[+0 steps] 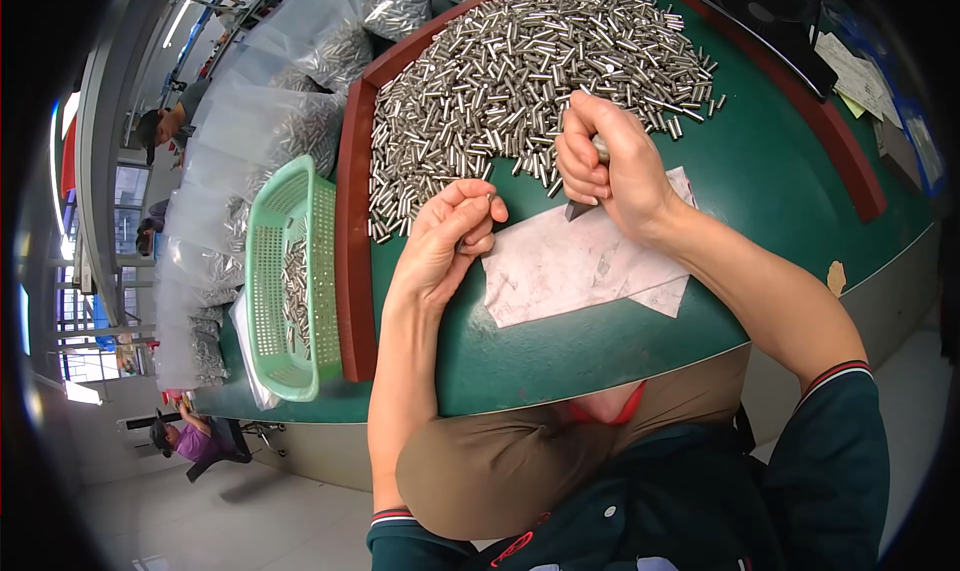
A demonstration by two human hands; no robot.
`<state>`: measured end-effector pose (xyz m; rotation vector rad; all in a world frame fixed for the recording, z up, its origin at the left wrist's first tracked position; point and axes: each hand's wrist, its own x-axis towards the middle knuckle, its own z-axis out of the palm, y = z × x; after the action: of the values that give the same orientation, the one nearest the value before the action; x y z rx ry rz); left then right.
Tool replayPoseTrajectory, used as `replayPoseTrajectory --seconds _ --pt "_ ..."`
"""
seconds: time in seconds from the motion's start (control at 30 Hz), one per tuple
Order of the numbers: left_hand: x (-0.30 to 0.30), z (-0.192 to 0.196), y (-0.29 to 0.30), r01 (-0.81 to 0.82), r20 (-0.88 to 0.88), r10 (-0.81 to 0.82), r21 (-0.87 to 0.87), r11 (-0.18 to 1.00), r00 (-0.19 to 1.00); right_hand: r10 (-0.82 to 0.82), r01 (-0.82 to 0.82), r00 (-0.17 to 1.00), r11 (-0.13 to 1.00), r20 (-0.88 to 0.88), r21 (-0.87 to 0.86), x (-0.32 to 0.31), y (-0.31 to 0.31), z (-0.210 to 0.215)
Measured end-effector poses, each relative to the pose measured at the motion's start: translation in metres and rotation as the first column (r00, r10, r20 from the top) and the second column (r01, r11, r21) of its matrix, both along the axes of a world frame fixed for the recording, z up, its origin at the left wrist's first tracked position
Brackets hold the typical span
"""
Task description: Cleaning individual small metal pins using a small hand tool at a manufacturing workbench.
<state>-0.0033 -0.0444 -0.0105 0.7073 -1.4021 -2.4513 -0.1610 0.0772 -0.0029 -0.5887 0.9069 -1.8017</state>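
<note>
Hands: L (445,241) pinches pin (489,199), R (605,166) grips tool (580,209).

Tool (580,209) mostly hidden in right hand (610,166)

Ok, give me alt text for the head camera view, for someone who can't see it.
A person's left hand pinches a small metal pin while the right hand grips a metal tool over a sheet of paper on a green table. A large pile of metal pins lies behind; a green basket stands at left.

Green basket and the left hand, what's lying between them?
In the head view, only the table's raised red-brown edge and a bare green strip separate the green basket from the left hand.
</note>
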Motion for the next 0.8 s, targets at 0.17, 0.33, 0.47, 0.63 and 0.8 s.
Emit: replayPoseTrajectory --seconds 0.17,0.33,0.47,0.63,0.8 --pt "0.002 -0.003 -0.002 0.035 -0.024 -0.035 0.004 0.999 0.999 0.002 -0.002 1.0 1.0 0.003 0.002 0.0 0.0 0.0" --pt "0.001 -0.002 -0.002 0.042 -0.02 -0.042 0.01 0.999 0.999 -0.01 0.01 0.999 1.0 0.039 -0.008 -0.001 -0.001 -0.001" --pt "0.002 -0.003 -0.001 -0.007 -0.083 0.016 0.105 0.994 0.996 -0.009 0.01 0.999 1.0 0.04 -0.011 -0.001 -0.001 0.0" --pt "-0.01 -0.002 0.002 -0.084 -0.018 0.082 -0.248 0.965 0.996 -0.002 0.002 1.0 1.0 0.005 0.005 -0.002 0.001 -0.001" --pt "-0.03 -0.001 0.016 0.148 0.167 0.349 -0.986 0.079 0.922 0.002 -0.002 1.0 1.0 0.008 0.004 0.001 0.0 0.0"
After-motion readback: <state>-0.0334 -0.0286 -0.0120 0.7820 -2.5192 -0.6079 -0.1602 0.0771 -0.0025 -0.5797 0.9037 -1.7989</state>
